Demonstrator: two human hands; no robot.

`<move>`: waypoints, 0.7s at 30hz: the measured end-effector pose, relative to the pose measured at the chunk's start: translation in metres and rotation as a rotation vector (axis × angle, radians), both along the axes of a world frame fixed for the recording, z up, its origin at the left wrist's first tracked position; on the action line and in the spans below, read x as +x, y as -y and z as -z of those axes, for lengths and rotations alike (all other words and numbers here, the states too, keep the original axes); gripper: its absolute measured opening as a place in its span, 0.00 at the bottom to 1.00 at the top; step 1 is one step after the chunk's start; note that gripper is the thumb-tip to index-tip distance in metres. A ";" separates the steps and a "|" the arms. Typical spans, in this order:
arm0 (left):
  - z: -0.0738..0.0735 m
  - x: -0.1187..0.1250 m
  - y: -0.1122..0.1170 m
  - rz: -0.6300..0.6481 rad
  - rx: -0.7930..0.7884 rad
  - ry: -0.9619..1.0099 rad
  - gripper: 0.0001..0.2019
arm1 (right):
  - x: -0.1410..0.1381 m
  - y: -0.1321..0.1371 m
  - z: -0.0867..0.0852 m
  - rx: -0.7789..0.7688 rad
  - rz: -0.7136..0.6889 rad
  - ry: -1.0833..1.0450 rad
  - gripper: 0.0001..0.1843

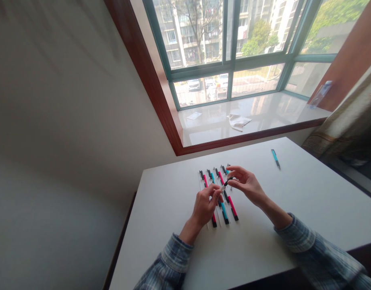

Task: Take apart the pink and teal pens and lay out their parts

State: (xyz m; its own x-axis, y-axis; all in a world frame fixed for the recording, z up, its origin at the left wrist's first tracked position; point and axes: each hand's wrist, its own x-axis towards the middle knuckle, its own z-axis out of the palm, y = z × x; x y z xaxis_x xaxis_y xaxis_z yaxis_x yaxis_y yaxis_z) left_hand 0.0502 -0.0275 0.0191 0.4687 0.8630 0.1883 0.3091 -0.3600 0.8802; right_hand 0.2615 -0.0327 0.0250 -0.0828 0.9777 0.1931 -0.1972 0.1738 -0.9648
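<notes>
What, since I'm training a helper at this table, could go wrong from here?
The small dark-and-white pen part held between the left hand and right hand could slip and fall onto the row of pink and teal pens directly below, possibly knocking them out of line. Those pens lie close together beneath the hands, so a palm or wrist might also nudge them.

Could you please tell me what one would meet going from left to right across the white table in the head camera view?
Left hand, right hand, blue pen.
</notes>
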 end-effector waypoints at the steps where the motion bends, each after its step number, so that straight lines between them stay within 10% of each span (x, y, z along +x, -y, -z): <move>1: 0.000 0.000 0.000 0.000 0.000 0.000 0.14 | 0.000 0.000 0.000 -0.004 -0.005 -0.013 0.26; 21: -0.004 0.001 0.001 0.028 -0.031 0.012 0.16 | 0.001 0.000 0.001 -0.015 0.028 -0.008 0.30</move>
